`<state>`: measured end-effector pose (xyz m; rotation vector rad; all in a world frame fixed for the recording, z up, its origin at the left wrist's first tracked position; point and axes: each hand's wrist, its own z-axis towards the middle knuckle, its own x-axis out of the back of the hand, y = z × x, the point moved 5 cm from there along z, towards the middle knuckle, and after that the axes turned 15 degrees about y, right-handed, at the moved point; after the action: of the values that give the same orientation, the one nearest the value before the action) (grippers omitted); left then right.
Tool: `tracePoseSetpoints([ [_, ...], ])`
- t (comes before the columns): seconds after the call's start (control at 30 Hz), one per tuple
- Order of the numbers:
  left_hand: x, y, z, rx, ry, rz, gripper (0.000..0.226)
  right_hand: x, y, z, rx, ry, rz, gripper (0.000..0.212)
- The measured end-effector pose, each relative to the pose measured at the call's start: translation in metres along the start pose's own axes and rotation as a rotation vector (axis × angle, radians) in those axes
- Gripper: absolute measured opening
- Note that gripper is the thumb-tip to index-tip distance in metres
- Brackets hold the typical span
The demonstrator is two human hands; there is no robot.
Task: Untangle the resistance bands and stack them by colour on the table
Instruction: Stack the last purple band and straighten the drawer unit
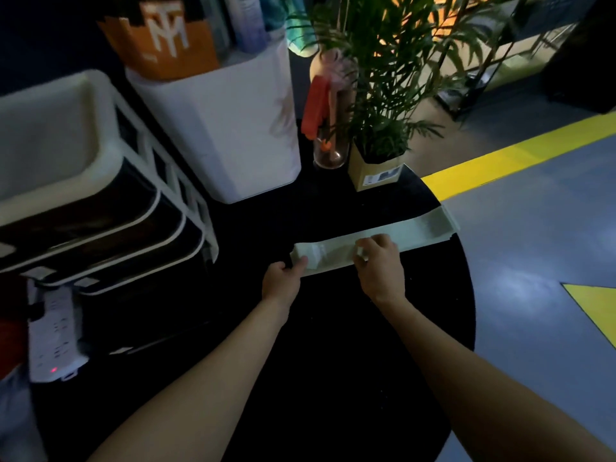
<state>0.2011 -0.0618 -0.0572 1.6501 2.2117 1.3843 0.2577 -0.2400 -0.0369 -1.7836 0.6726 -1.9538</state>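
Pale band (373,240) flat on black table (333,361), far end overhanging edge at 2 o'clock. Left hand (281,281) pinching near end; right hand (378,261) gripping middle, fingertips hidden. Colour unclear in dim light.

A pale flat resistance band (373,240) lies across the right side of the round black bench (333,328), its far end reaching the bench's edge. Behind it stand a tall white bin (226,128), a clear glass bottle (330,151) and a potted green palm (376,161), left to right. A white tiered tray rack (100,195) sits at the left, with a white power strip (53,338) before it.
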Motion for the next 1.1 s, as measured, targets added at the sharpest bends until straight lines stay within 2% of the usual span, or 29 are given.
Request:
tracePoseSetpoints([
  [0.3,-0.011,0.011,0.001,0.156,-0.055,-0.091,0.008,0.0,0.008,0.004,0.087,-0.031,-0.096,0.027],
  [0.5,-0.01,0.011,-0.001,0.168,-0.097,-0.17,0.01,0.002,0.008,0.002,0.117,-0.053,-0.043,0.027],
  [0.7,0.003,0.007,-0.008,0.114,-0.126,-0.212,0.007,0.006,-0.004,-0.001,0.041,-0.113,0.001,0.029],
  [0.8,0.026,0.001,-0.01,0.167,-0.142,-0.253,0.003,0.002,-0.026,-0.016,0.027,-0.15,0.05,0.032],
  [0.87,0.046,-0.005,-0.011,0.202,-0.153,-0.267,0.005,-0.003,-0.045,-0.027,0.025,-0.204,0.105,0.032],
  [0.97,0.076,-0.008,-0.014,0.19,-0.131,-0.248,0.018,-0.015,-0.079,-0.046,0.066,-0.336,0.213,0.031],
  [1.1,0.103,-0.003,-0.024,0.155,-0.136,-0.228,0.014,-0.026,-0.119,-0.066,0.166,-0.478,0.297,0.033],
])
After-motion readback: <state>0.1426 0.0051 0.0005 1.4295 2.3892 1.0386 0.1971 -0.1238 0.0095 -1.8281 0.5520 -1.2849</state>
